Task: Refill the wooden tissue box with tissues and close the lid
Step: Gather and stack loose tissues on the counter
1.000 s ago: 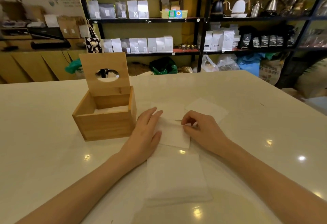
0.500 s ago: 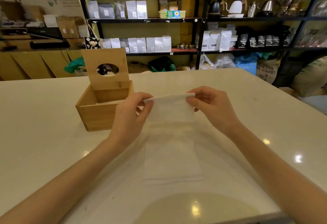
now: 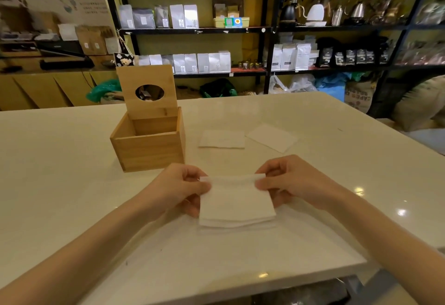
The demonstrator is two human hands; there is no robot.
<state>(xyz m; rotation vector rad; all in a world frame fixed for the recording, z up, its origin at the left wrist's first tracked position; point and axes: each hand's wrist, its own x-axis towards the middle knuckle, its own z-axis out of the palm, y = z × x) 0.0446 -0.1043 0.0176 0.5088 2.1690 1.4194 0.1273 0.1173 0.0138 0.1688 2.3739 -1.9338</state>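
A folded white paper tissue (image 3: 237, 200) is pinched at its upper corners by the left hand (image 3: 179, 188) and right hand (image 3: 292, 182) above the white tabletop (image 3: 72, 196), while two folded white tissues (image 3: 221, 139) and the open-lidded wooden tissue box (image 3: 149, 142) beyond are yet to be filled and closed.

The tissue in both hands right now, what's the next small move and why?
Probably carry the folded tissue up and to the left and lower it into the wooden box. The left hand and right hand each pinch a top corner, so it is already lifted off the table, and the lid stands open behind the box's opening.
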